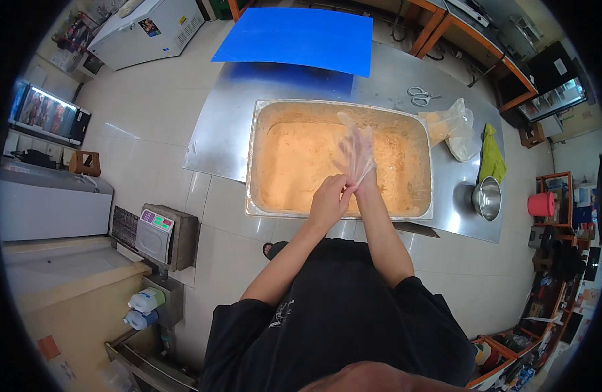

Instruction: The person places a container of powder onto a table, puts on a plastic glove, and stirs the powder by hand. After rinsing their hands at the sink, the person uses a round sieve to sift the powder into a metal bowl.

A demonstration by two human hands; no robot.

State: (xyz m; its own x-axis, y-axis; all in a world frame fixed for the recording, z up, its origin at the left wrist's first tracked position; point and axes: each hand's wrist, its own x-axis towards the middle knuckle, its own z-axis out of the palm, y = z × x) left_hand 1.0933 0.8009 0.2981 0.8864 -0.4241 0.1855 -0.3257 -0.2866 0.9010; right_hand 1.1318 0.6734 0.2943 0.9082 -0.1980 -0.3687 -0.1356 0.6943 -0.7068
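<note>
Clear plastic glove (346,145): on right hand (362,151), over near-right part of mixture (298,157) in rectangular metal pan (251,160). Right grip: open, fingers extended in glove, nothing held. Left hand (329,198): grip closed, thumb & fingers pinching glove cuff at wrist. Pan: on s/s counter (213,134), near edge. Blue sheet (301,36): far side. Scissors (420,98): far right. Plastic bag (459,130) w/ orange contents: just right of pan. Green cloth (490,157), metal bowl (489,198): right end.

Sheet (298,38) showing plain blue; mix (301,160) looking pale orange; cloth (491,157) showing yellow-green; shirt (353,320) showing black, white lettering.
</note>
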